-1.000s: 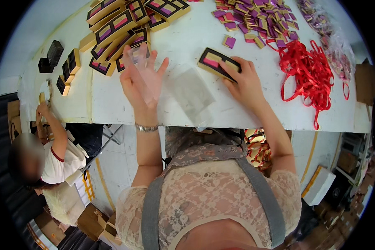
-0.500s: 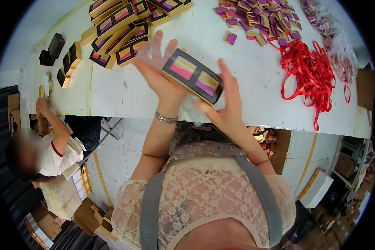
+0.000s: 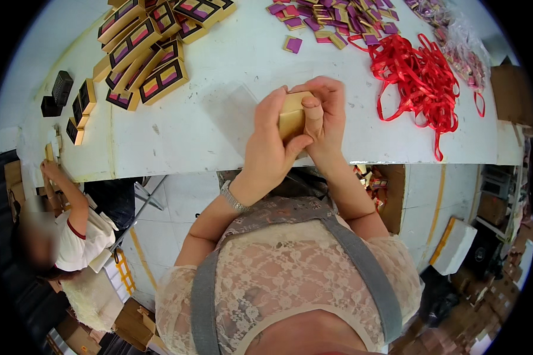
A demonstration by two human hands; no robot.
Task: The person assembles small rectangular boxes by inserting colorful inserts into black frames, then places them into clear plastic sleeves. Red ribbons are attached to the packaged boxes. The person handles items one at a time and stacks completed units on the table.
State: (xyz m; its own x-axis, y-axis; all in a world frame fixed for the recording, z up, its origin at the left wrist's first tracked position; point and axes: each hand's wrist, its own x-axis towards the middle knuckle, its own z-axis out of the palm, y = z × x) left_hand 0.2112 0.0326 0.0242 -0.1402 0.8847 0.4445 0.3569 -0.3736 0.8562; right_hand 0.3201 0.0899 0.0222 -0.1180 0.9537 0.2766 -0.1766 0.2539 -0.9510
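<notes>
A small gold box [image 3: 291, 120] is gripped between my two hands above the near part of the table, its gold side facing me. My left hand [image 3: 266, 139] wraps its left side, thumb across the near end. On the other side, my right hand [image 3: 327, 115] clasps the box with bent fingers, and one finger has a skin-coloured covering on it. The face with the windows is hidden from view. Just left of my hands, a clear plastic piece [image 3: 234, 109] is on the white table [image 3: 207, 142]; its exact shape is hard to make out.
Gold boxes with dark windowed fronts [image 3: 139, 50] are piled at the far left. Small purple and gold squares [image 3: 343, 18] lie scattered at the back, near tangled red ribbons [image 3: 417, 89] and clear bags [image 3: 456, 35]. A co-worker [image 3: 77, 219] sits at left.
The box has turned so its windowed front no longer shows, and both hands have closed round it. My left fingers, spread before behind clear plastic, now grip the box; the plastic is on the table.
</notes>
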